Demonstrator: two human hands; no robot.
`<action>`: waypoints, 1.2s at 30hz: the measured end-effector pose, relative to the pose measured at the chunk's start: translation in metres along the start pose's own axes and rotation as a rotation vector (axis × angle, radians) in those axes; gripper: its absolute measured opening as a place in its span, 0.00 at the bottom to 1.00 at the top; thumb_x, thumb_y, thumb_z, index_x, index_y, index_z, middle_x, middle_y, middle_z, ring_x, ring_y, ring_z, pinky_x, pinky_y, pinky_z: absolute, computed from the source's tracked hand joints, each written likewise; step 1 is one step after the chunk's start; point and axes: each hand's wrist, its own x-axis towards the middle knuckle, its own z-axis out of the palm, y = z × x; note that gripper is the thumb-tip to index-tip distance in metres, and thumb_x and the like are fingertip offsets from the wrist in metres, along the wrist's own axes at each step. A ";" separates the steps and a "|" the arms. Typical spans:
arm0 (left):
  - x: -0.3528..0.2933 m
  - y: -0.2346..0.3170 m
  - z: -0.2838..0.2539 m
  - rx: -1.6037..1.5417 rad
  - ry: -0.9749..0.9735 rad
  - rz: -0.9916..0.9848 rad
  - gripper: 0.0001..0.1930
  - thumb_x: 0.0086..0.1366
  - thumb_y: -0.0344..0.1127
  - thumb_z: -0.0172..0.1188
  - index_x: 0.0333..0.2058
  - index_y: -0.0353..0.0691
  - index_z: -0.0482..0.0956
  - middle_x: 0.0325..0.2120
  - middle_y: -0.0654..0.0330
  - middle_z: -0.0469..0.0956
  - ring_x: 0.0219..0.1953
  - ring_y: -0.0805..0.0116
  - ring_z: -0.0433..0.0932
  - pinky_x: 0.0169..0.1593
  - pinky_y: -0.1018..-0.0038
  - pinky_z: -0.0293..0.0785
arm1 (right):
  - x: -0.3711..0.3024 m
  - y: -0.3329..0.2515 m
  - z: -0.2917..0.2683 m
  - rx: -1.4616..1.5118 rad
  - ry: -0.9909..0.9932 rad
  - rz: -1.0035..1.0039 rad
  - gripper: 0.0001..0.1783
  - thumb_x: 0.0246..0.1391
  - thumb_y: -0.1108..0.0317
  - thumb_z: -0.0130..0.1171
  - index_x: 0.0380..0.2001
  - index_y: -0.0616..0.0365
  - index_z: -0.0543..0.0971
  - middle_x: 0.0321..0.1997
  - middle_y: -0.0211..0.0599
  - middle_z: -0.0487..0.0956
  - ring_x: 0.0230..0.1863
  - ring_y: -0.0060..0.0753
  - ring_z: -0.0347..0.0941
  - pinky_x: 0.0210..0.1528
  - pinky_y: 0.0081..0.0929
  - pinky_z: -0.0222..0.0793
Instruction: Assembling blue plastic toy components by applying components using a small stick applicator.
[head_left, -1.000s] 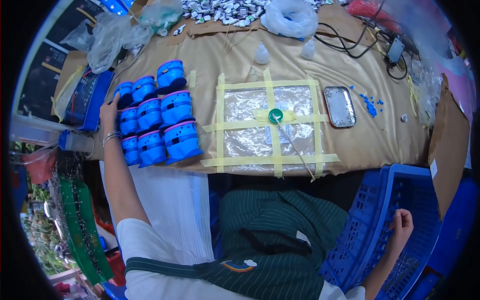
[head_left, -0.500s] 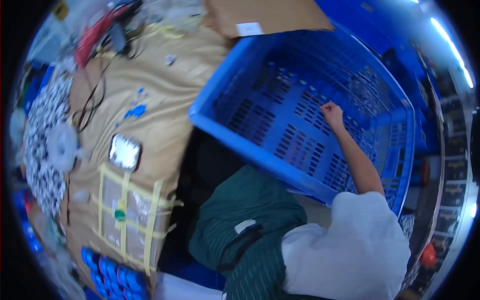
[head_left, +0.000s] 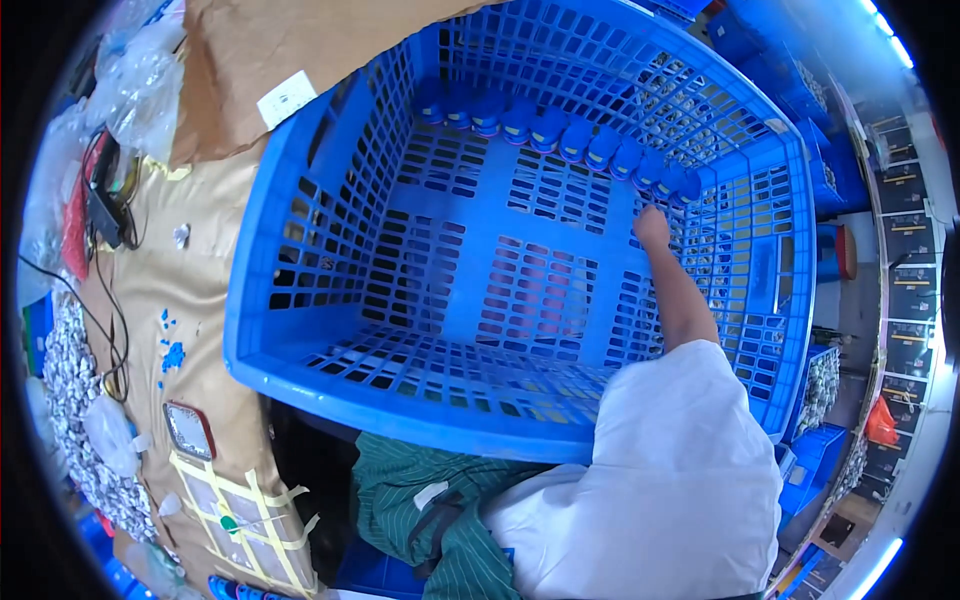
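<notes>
My right hand [head_left: 652, 228] reaches down into a large blue plastic crate [head_left: 540, 240], fingers curled closed. Whether anything is inside the fingers, I cannot make out. Just beyond it, a row of rounded blue pieces [head_left: 549, 129] stands side by side along the crate's far wall. The hand is nearest to the right end of that row. A white sleeve [head_left: 680, 450] covers my upper arm. My left hand is not in view.
To the left is a brown-covered table [head_left: 215, 290] with blue scraps [head_left: 173, 354], a small red-rimmed tray [head_left: 189, 430] and a taped plastic sheet [head_left: 235, 515]. A cardboard flap [head_left: 230, 60] overhangs the crate's far left corner. Dark boxes [head_left: 900, 235] line the right side.
My view has shifted, so the crate sits further left and fills more of it. My right hand stays closed inside the crate, now closer to the row's right end.
</notes>
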 end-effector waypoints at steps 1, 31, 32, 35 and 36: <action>0.000 0.005 0.000 0.009 0.006 0.014 0.29 0.56 0.53 0.60 0.47 0.32 0.74 0.42 0.46 0.77 0.40 0.51 0.76 0.48 0.63 0.71 | 0.008 0.002 0.003 -0.006 0.012 -0.041 0.18 0.48 0.66 0.51 0.45 0.53 0.75 0.46 0.52 0.74 0.49 0.57 0.71 0.48 0.48 0.69; -0.116 -0.066 -0.049 0.394 0.118 0.065 0.16 0.63 0.41 0.54 0.43 0.35 0.77 0.39 0.51 0.78 0.42 0.59 0.76 0.46 0.70 0.70 | 0.108 -0.029 -0.011 -0.005 0.092 0.321 0.36 0.33 0.49 0.66 0.46 0.60 0.75 0.50 0.49 0.74 0.51 0.50 0.72 0.53 0.43 0.69; -0.123 -0.047 -0.046 0.389 0.119 0.052 0.16 0.63 0.41 0.54 0.43 0.35 0.77 0.39 0.51 0.78 0.42 0.59 0.76 0.46 0.70 0.70 | 0.104 -0.024 -0.006 0.001 0.100 0.311 0.36 0.33 0.49 0.66 0.46 0.60 0.75 0.50 0.49 0.74 0.51 0.50 0.72 0.53 0.43 0.69; -0.125 0.051 -0.046 0.265 0.072 -0.099 0.18 0.64 0.40 0.54 0.47 0.32 0.74 0.44 0.51 0.76 0.46 0.62 0.74 0.49 0.72 0.68 | 0.077 -0.009 0.007 0.190 0.224 0.225 0.36 0.31 0.50 0.65 0.42 0.66 0.74 0.47 0.55 0.75 0.48 0.55 0.72 0.51 0.42 0.68; -0.125 0.062 -0.046 0.144 0.082 -0.083 0.17 0.65 0.39 0.53 0.48 0.33 0.74 0.46 0.52 0.75 0.47 0.63 0.74 0.50 0.71 0.68 | 0.057 -0.012 0.011 0.227 0.260 0.147 0.34 0.31 0.52 0.65 0.40 0.68 0.74 0.45 0.56 0.75 0.46 0.57 0.72 0.49 0.42 0.69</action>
